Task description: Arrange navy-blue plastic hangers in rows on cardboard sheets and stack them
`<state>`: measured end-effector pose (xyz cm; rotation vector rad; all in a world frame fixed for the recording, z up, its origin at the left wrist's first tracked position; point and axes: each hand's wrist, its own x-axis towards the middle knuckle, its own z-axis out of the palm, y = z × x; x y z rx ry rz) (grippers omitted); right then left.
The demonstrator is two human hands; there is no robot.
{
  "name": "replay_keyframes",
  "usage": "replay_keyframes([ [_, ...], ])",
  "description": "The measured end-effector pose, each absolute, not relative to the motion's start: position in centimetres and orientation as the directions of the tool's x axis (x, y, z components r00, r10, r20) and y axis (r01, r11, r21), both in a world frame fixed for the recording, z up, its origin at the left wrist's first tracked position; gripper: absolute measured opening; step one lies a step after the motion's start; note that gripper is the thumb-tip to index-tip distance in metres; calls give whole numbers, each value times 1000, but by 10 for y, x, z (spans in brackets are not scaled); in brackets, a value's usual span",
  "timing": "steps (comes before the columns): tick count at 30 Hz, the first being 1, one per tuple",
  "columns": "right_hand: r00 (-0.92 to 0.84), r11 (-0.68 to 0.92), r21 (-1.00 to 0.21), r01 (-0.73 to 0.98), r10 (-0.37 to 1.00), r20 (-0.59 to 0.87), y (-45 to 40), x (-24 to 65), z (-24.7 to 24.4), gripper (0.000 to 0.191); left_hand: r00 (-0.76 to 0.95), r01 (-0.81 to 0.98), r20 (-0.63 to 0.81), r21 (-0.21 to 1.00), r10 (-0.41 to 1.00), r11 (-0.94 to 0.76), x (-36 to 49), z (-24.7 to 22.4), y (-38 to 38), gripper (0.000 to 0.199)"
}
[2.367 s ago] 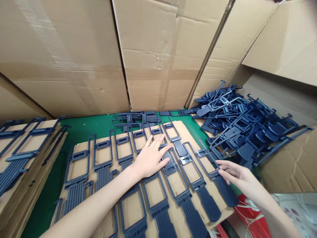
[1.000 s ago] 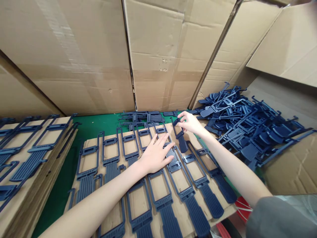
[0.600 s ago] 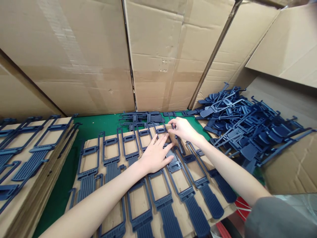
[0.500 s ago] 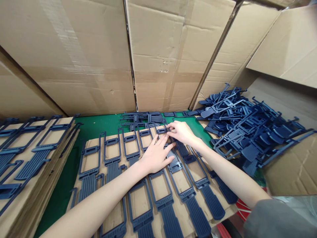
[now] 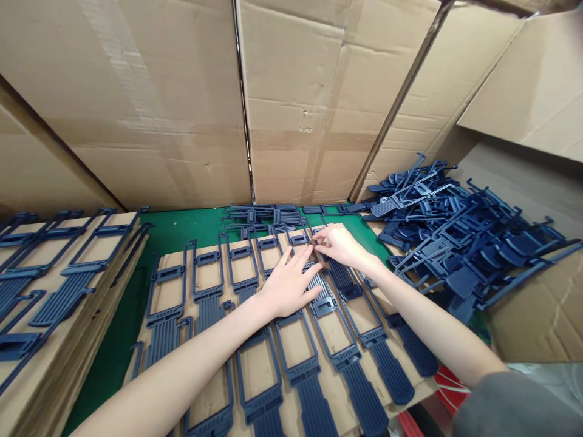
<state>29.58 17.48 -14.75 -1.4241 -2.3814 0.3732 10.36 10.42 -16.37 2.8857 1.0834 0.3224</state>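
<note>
Dark blue plastic frames with ribbed ends lie in rows on a cardboard sheet (image 5: 172,262); one such frame (image 5: 207,273) is left of my hands. My left hand (image 5: 289,282) rests palm down with fingers spread over a frame in the upper row. Just right of it, my right hand (image 5: 337,246) has thumb and fingers bent together at the top of a neighbouring frame (image 5: 344,279). What its fingertips hold, if anything, is too small to make out.
A tangled heap of blue parts (image 5: 473,230) fills an open carton at the right. More parts (image 5: 262,215) lie on the green surface (image 5: 182,226) behind the sheet. A stack of cardboard sheets (image 5: 104,285) bearing frames stands at left. Large cartons (image 5: 291,79) form the back.
My right hand has shifted slightly to the right, away from my left hand's fingers. My left hand stays almost where it was.
</note>
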Motion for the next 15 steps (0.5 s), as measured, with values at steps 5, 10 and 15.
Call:
replay_keyframes([
  [5, -473, 494, -347, 797, 868, 150, 168, 293, -141, 11, 734, 647, 176, 111, 656, -754, 104, -163, 104, 49],
  [10, -469, 464, -421, 780, 878, 99, 162, 295, -139, 14, 734, 650, 164, 109, 659, -752, 104, -163, 104, 50],
  [15, -470, 472, -428, 771, 875, 118, 159, 297, -142, 17, 733, 653, 161, 109, 661, -750, 104, -164, 104, 51],
])
